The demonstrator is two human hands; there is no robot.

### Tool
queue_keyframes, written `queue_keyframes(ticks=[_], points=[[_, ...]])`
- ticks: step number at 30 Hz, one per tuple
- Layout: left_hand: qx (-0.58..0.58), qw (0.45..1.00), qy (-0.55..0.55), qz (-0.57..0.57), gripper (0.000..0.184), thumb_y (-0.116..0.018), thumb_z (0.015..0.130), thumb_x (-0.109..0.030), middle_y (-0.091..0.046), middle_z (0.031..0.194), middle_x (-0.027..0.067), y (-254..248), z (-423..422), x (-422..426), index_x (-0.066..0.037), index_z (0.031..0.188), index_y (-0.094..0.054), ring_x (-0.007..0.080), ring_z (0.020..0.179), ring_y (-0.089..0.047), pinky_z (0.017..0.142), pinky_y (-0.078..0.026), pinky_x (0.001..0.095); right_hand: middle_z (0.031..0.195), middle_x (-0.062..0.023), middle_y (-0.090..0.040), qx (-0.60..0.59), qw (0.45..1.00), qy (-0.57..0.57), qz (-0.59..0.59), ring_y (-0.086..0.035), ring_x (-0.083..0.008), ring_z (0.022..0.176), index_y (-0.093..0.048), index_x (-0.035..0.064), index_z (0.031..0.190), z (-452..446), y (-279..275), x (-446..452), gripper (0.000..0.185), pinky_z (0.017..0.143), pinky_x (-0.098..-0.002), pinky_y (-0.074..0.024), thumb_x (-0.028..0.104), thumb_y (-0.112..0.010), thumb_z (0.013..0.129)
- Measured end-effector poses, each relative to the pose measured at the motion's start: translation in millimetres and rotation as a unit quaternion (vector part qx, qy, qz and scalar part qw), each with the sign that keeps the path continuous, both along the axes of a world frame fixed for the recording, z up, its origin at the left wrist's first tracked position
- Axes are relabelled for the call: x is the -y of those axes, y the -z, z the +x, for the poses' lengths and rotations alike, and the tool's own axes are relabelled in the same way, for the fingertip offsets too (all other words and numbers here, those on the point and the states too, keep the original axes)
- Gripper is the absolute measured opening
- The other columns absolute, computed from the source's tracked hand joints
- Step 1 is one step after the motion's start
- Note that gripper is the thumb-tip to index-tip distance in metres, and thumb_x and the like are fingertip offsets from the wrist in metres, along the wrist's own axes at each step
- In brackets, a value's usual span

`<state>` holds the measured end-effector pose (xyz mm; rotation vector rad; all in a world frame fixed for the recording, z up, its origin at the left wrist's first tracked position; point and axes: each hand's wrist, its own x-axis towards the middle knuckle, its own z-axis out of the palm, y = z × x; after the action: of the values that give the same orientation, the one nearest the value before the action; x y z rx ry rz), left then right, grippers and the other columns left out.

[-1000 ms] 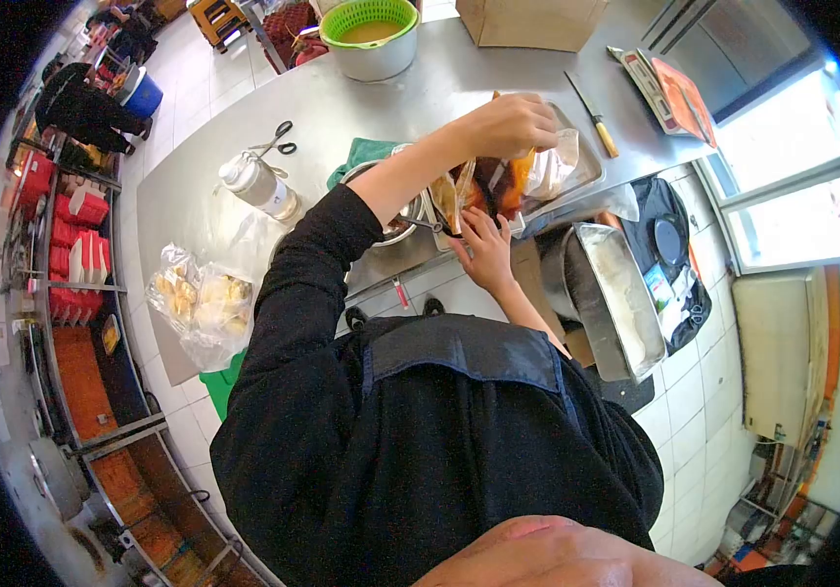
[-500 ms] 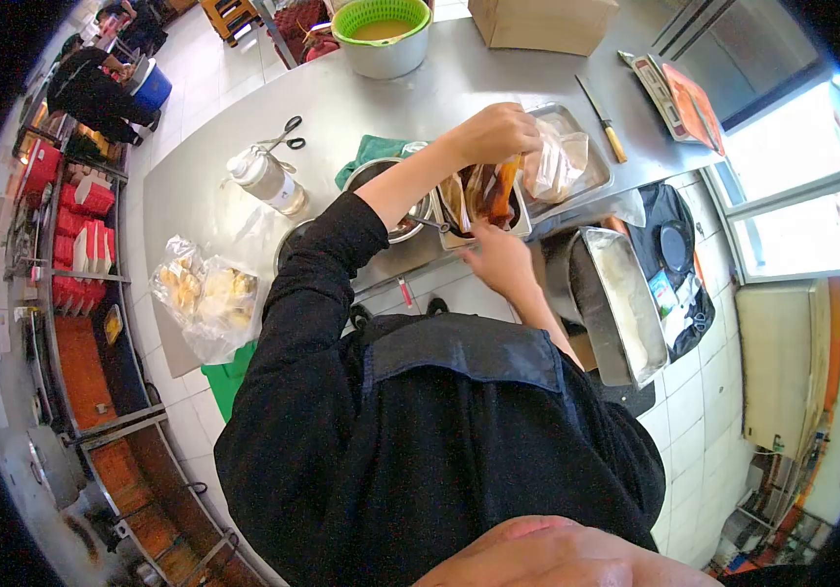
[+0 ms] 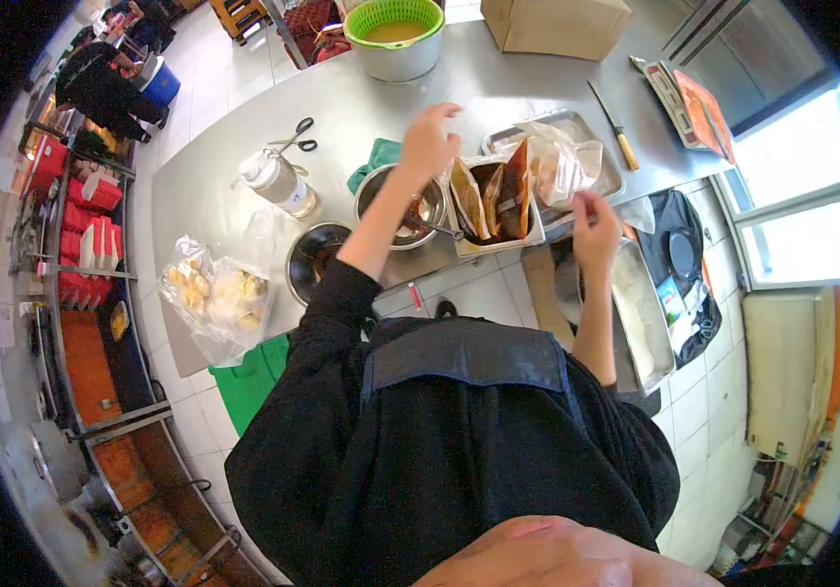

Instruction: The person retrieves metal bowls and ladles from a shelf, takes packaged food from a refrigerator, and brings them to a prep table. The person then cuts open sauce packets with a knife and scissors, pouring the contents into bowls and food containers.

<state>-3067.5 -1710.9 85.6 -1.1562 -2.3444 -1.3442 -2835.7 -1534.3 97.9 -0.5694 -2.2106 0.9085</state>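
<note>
My left hand is raised over the steel table, holding nothing, fingers apart. My right hand is closed, its fingertips pinched at the lower edge of a clear plastic bag of pale, flat pieces lying on a metal tray. Between my hands stands a white rectangular container holding several upright brown-stained bags; their contents are hidden. To its left is a metal bowl of dark sauce with a ladle whose end reaches the container. A second metal bowl is partly behind my left sleeve.
A knife, scale, cardboard box and green strainer in a pot stand farther back. Left are scissors, a jar, a green cloth and bagged yellow food. Another person works far left.
My left hand has let go of the brown-stained bag in the container and moved left, opening. My right hand has moved right from the container's front to the clear plastic bag.
</note>
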Motion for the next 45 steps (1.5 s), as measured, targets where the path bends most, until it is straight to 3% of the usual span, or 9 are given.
queue_keyframes(ticks=[5, 7, 10, 14, 16, 25, 30, 32, 45], points=[[0.122, 0.94, 0.035, -0.316, 0.047, -0.06, 0.077, -0.028, -0.057, 0.109, 0.0198, 40, -45, 6, -0.004, 0.116, -0.053, 0.0322, 0.105, -0.052, 0.092, -0.04, 0.0373, 0.076, -0.0101, -0.063, 0.186, 0.975, -0.117, -0.021, -0.061, -0.0184, 0.07, -0.059, 0.0045, 0.107, -52, -55, 4, 0.038, 0.063, -0.0302, -0.0465, 0.031, -0.062, 0.08], [0.179, 0.939, 0.072, -0.285, 0.052, -0.06, 0.078, -0.032, -0.057, 0.107, 0.0214, 31, -35, 8, -0.001, 0.119, -0.05, 0.033, 0.104, -0.052, 0.092, -0.04, 0.0376, 0.08, -0.0145, -0.064, 0.299, 0.934, -0.13, 0.147, -0.062, -0.0264, 0.076, -0.053, 0.0053, 0.116, -64, -40, 17, 0.051, 0.065, -0.0355, -0.047, 0.038, -0.063, 0.077], [0.072, 0.987, -0.101, -0.099, 0.038, -0.059, 0.081, -0.027, -0.057, 0.101, 0.0196, 31, 0, 16, 0.001, 0.106, -0.054, 0.0279, 0.095, -0.056, 0.085, -0.043, 0.0357, 0.087, -0.0142, -0.064, 0.226, 0.967, -0.088, 0.078, -0.06, -0.0333, 0.081, -0.048, 0.0044, 0.119, -51, -15, 30, 0.049, 0.078, -0.0388, -0.0446, 0.03, -0.061, 0.079], [0.297, 0.954, 0.031, -0.001, 0.041, -0.06, 0.079, -0.025, -0.052, 0.106, 0.0195, 25, 95, 21, 0.004, 0.107, -0.05, 0.0303, 0.095, -0.053, 0.086, -0.041, 0.0362, 0.103, -0.0217, -0.058, 0.181, 0.976, -0.118, -0.018, -0.054, -0.0385, 0.096, -0.051, 0.0041, 0.112, -45, 22, 35, 0.034, 0.083, -0.0447, -0.0418, 0.021, -0.051, 0.083], [0.129, 0.99, 0.058, 0.006, 0.047, -0.061, 0.079, -0.024, -0.045, 0.115, 0.0221, 32, 122, 16, 0.005, 0.113, -0.047, 0.0322, 0.106, -0.047, 0.093, -0.036, 0.0376, 0.114, -0.0241, -0.052, 0.054, 0.981, -0.183, 0.028, -0.049, -0.0379, 0.106, -0.048, 0.0026, 0.117, -41, 39, 46, 0.036, 0.091, -0.0424, -0.0385, 0.008, -0.046, 0.082], [0.018, 0.984, 0.029, -0.175, 0.053, -0.064, 0.072, -0.025, -0.046, 0.116, 0.0184, 44, 131, 3, 0.003, 0.113, -0.048, 0.0333, 0.107, -0.044, 0.09, -0.039, 0.0415, 0.13, -0.02, -0.04, 0.254, 0.928, -0.217, 0.166, -0.039, -0.0341, 0.12, -0.051, 0.0009, 0.112, -39, 58, 44, 0.04, 0.097, -0.0395, -0.0368, 0.004, -0.05, 0.073], [0.057, 0.977, 0.054, -0.199, 0.053, -0.062, 0.076, -0.025, -0.044, 0.12, 0.02, 37, 129, 7, 0.003, 0.118, -0.045, 0.0351, 0.112, -0.042, 0.096, -0.034, 0.0401, 0.133, -0.0183, -0.037, 0.283, 0.873, -0.375, 0.127, -0.038, -0.0348, 0.121, -0.053, 0.0007, 0.108, -44, 37, 19, 0.037, 0.094, -0.0373, -0.0398, 0.008, -0.056, 0.072], [0.093, 0.981, 0.062, -0.156, 0.056, -0.062, 0.076, -0.025, -0.041, 0.123, 0.0199, 35, 128, 13, 0.003, 0.121, -0.041, 0.0351, 0.115, -0.04, 0.098, -0.033, 0.0398, 0.13, -0.0184, -0.042, 0.247, 0.872, -0.415, -0.082, -0.041, -0.0304, 0.12, -0.051, 0.0021, 0.117, -47, 26, -1, 0.043, 0.093, -0.0362, -0.0393, 0.004, -0.053, 0.074], [0.319, 0.942, 0.039, 0.097, 0.086, -0.066, 0.074, -0.022, -0.021, 0.136, 0.0257, 65, 130, 11, 0.009, 0.133, -0.012, 0.033, 0.128, -0.023, 0.106, -0.019, 0.0368, 0.122, -0.0329, -0.04, 0.214, 0.965, -0.148, 0.037, -0.038, -0.0421, 0.117, -0.025, -0.0131, 0.128, -59, 60, 41, 0.066, 0.1, -0.0409, -0.0307, 0.011, -0.053, 0.073]])
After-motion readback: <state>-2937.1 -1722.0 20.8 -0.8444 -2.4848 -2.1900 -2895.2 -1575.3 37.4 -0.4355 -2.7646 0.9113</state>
